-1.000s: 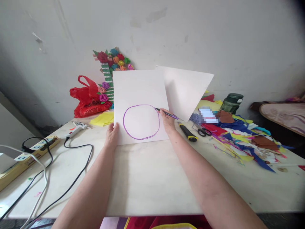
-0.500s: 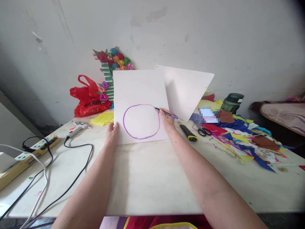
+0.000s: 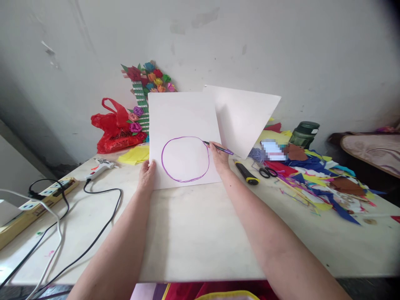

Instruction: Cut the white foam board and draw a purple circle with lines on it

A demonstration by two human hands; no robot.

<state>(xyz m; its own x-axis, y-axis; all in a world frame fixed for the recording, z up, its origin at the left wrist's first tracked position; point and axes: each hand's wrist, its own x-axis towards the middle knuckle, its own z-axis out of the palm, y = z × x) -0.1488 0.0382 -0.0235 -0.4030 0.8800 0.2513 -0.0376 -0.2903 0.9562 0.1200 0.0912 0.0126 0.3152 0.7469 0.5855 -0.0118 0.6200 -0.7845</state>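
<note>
A white board (image 3: 181,112) stands tilted up in front of me, with a large purple circle drawn on its lower half. My left hand (image 3: 146,173) grips the board's lower left edge, thumb on the front and the other fingers hidden behind. In my right hand (image 3: 220,157) is a purple and black marker pen (image 3: 223,149), its dark tip at the upper right of the circle. That hand rests against the board's right edge. Behind it leans a second white board (image 3: 246,116), turned at an angle.
Left lie a glue gun (image 3: 101,168) with its cord, a power strip (image 3: 53,193), yellow sheets (image 3: 134,154) and a red plastic bag (image 3: 114,133). Paper flowers (image 3: 156,79) stand behind. Right are a utility knife (image 3: 246,173), scissors (image 3: 268,172), a phone (image 3: 273,150), coloured scraps (image 3: 325,179) and a green bottle (image 3: 304,134).
</note>
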